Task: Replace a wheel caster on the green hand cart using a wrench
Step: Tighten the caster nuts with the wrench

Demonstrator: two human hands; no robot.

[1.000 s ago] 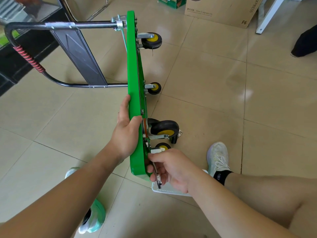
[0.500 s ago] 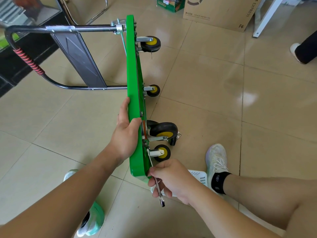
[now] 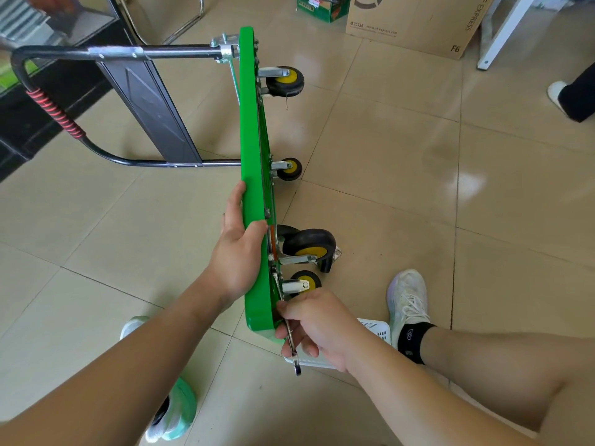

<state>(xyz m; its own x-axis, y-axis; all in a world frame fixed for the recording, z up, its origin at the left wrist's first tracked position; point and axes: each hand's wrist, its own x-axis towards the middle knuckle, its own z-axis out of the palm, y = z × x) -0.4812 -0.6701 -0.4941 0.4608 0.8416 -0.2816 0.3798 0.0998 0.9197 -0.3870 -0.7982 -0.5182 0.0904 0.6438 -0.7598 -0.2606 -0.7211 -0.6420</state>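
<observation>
The green hand cart [image 3: 254, 175] stands on its side edge, its black handle [image 3: 64, 130] pointing left and its yellow-hubbed casters pointing right. My left hand [image 3: 240, 252] grips the upper edge of the green deck, thumb over the rim. My right hand [image 3: 317, 326] holds a thin metal wrench [image 3: 293, 349] against the deck's underside, just below the nearest small caster [image 3: 304, 281]. The wrench's head is hidden behind the deck rim and my fingers. A larger caster [image 3: 310, 246] sits just above the small one.
A white perforated basket [image 3: 375, 329] lies on the tiled floor under my right hand. My shoes [image 3: 407, 300] stand either side of the cart. A cardboard box [image 3: 415, 24] and a white table leg [image 3: 502, 33] are at the back; another person's foot [image 3: 558, 94] is far right.
My right hand with the wrench swung down and away from the caster, then came back up a little toward the deck. The left hand kept its grip; the view shifted slightly.
</observation>
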